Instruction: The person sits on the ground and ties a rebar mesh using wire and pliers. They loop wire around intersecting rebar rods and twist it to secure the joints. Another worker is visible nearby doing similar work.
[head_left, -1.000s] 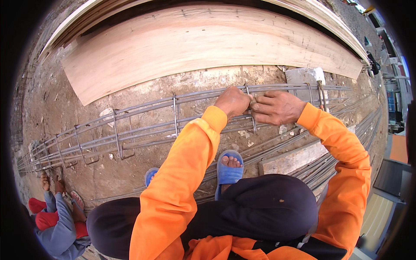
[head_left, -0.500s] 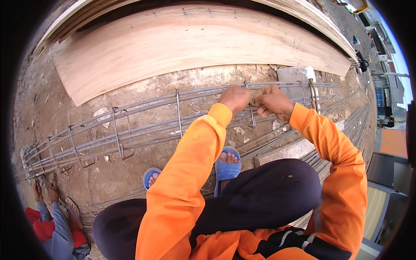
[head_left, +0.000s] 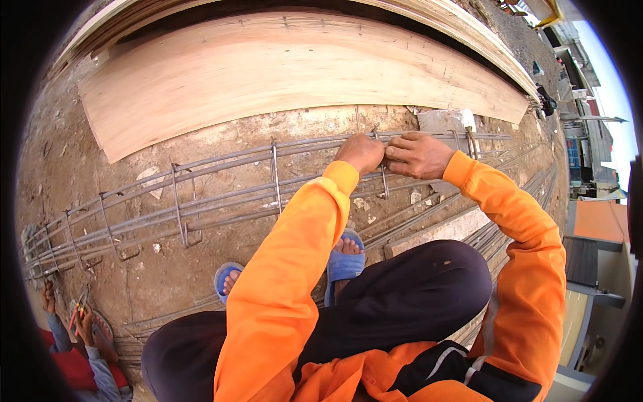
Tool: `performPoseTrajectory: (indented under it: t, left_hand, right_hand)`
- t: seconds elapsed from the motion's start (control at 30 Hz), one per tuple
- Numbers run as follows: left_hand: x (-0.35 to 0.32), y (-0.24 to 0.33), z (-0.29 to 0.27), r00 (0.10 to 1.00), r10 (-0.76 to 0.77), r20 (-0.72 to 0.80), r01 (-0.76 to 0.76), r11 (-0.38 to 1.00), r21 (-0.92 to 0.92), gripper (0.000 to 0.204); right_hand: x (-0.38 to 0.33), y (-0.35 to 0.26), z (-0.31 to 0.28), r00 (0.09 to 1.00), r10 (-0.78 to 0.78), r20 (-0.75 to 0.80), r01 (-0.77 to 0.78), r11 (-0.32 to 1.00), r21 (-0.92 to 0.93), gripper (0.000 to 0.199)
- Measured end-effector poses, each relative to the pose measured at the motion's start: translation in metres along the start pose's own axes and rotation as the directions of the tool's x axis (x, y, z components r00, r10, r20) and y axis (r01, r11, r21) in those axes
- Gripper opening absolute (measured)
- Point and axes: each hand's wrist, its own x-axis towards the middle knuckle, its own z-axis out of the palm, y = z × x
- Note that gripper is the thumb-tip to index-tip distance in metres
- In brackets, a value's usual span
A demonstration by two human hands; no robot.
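Observation:
A long rebar cage of steel bars with bent stirrups lies across the ground in front of me. My left hand is closed at its top bars, beside one stirrup. Just right of it, my right hand is closed too, its curled fingers against or very near my left fingertips. Whatever the fingers pinch at that joint is hidden or too small to name. Orange sleeves cover both my arms.
A plywood sheet lies beyond the cage. Loose steel bars and a flat board lie to the right of my blue sandals. At lower left, a co-worker's hand holds an orange-handled tool.
My right hand has turned and its fingers have curled in, close against my left hand. The left stays at the same joint. The co-worker's hands have shifted, and a tool now shows there.

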Motion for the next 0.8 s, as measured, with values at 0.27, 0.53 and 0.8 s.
performPoseTrajectory:
  t: [0.27,0.53,0.8]
  left_hand:
    - [-0.005,0.002,0.005,0.998,-0.039,-0.055,0.037,0.999,-0.038,0.044]
    - [-0.022,-0.020,-0.030,0.931,0.345,0.118,-0.362,0.912,0.192,0.032]
    - [-0.051,-0.010,-0.024,0.756,0.654,-0.022,-0.546,0.650,0.529,0.016]
  right_hand:
    - [0.012,-0.014,0.009,0.833,0.477,0.280,-0.551,0.672,0.495,0.028]
    - [-0.082,-0.048,0.006,0.143,0.968,0.206,-0.768,-0.023,0.640,0.044]
    - [-0.260,-0.084,0.101,-0.160,0.971,0.179,-0.947,-0.203,0.250,0.067]
